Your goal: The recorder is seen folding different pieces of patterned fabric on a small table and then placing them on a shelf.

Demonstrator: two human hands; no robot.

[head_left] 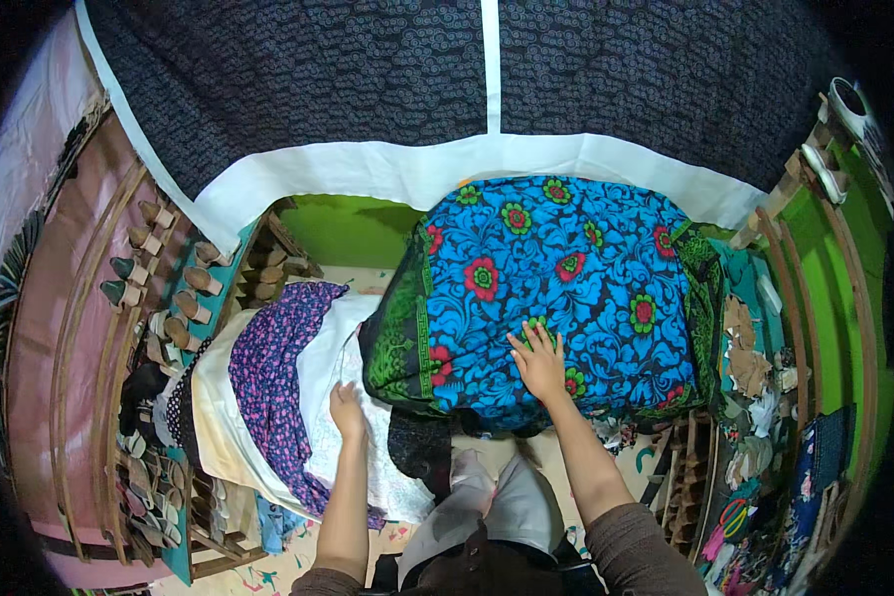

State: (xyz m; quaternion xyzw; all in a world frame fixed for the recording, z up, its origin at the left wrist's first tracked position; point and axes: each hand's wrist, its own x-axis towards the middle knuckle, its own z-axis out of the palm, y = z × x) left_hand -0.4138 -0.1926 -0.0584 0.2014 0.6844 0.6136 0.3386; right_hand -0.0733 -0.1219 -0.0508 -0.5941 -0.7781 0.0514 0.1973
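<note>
A big blue flowered cloth (556, 288) lies folded on the right. The right hand (538, 363) presses flat on its near edge, fingers spread. Left of it, the left hand (347, 409) pinches a white cloth (340, 348) beside a purple cloth (273, 368).

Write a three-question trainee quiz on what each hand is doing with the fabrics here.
1. True or false: the right hand lies flat, fingers spread, on the blue floral cloth.
2. What does the left hand touch? A) the purple floral cloth B) the white cloth C) the wooden racks
3. Fill in: the blue cloth's left edge has a ____ patterned border.

Key:
1. True.
2. B; the purple cloth lies just to its left.
3. Green.
</note>
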